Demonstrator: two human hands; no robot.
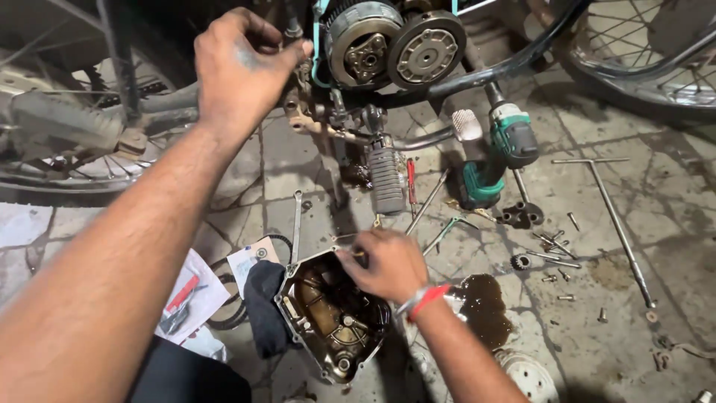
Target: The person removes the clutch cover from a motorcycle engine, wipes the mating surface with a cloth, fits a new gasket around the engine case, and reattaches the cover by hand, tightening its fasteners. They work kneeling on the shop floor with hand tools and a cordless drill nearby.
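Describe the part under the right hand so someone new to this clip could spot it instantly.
Start at the motorcycle engine at the top, then drop to the stone floor below it. The engine cover lies there open side up, its oily brown inside showing, under the right hand. A dark cloth flanks it; nothing else nearby is dish-shaped.

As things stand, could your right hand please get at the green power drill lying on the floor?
Probably yes. The right hand rests on the rim of the engine cover, and the drill lies beyond it on open floor. Only loose hand tools lie between, low and flat, so nothing seems to block a forward reach.
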